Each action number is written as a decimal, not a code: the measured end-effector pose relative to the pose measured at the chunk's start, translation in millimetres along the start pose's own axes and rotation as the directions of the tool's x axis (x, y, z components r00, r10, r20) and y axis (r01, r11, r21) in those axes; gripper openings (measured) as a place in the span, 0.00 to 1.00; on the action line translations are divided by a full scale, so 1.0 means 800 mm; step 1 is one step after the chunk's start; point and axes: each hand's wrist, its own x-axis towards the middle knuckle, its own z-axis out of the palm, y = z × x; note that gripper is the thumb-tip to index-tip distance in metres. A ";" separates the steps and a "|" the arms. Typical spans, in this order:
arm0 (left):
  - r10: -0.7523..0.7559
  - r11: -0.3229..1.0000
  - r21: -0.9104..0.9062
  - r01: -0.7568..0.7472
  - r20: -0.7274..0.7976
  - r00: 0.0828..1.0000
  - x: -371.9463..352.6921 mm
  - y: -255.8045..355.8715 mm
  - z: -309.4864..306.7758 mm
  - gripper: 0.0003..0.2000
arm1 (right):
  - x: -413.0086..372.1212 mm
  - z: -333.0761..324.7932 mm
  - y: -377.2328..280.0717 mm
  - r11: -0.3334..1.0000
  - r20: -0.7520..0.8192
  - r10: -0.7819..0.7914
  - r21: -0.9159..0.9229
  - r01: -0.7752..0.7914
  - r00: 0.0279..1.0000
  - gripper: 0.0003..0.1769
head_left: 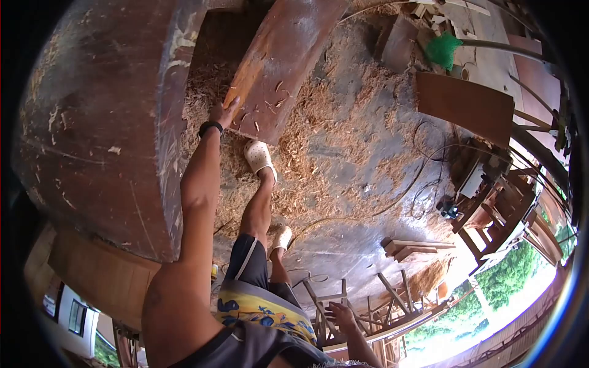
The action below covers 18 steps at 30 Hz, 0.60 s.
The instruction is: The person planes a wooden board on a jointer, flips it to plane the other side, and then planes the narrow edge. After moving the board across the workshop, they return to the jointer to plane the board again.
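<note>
My left hand (224, 114), with a dark band on its wrist, grips the near left corner of a long reddish-brown board (276, 67). A lighter orange-brown strip shows along that edge, and a few curled shavings lie on the board's face. My right hand (340, 314) hangs out at the lower right with its fingers spread, holding nothing. One of my cream clogs (260, 156) is close to the board's near end.
A large dark wooden panel (98, 122) fills the left. Shavings cover much of the floor (343, 153), where a cable (392, 205) curves across. At right are a brown panel (464, 105), a green bundle (442, 50), wooden frames (500, 214) and stacked offcuts (417, 248).
</note>
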 end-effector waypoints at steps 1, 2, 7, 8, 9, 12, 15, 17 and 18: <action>0.028 1.000 0.010 -0.029 0.028 0.999 0.013 -0.009 0.001 0.56 | 0.004 0.003 -0.006 1.000 0.001 0.004 0.001 -0.004 1.000 0.29; 0.057 0.998 0.018 -0.059 0.054 0.997 0.026 -0.018 0.004 0.54 | 0.009 0.005 -0.010 1.000 -0.007 -0.007 0.028 0.007 1.000 0.28; 0.191 0.981 0.065 -0.183 -0.152 0.970 0.016 -0.023 0.015 0.47 | 0.021 0.010 -0.032 0.995 0.010 -0.099 0.022 0.099 0.995 0.29; 0.227 0.972 0.096 -0.214 -0.151 0.962 -0.002 -0.014 0.011 0.46 | 0.019 0.011 -0.034 0.992 0.016 -0.128 0.022 0.127 0.992 0.29; 0.230 0.972 0.096 -0.217 -0.154 0.961 -0.027 0.002 0.004 0.46 | 0.016 0.014 -0.037 0.991 0.017 -0.131 0.022 0.131 0.991 0.29; 0.258 0.959 0.158 -0.235 -0.143 0.956 -0.100 0.031 0.002 0.41 | 0.003 0.020 -0.040 0.984 0.024 -0.170 0.063 0.169 0.985 0.30; 0.154 0.971 0.199 -0.133 -0.094 0.984 -0.180 0.045 0.019 0.45 | -0.002 0.024 -0.038 0.972 0.064 -0.234 0.045 0.231 0.970 0.29; 0.076 0.995 0.067 -0.079 0.038 0.996 -0.263 0.063 0.019 0.50 | -0.006 0.031 -0.042 0.960 0.087 -0.281 0.010 0.281 0.956 0.29; 0.185 0.975 -0.103 -0.195 -0.106 0.977 -0.345 0.099 0.006 0.51 | -0.011 0.035 -0.052 0.943 0.100 -0.331 -0.016 0.334 0.938 0.30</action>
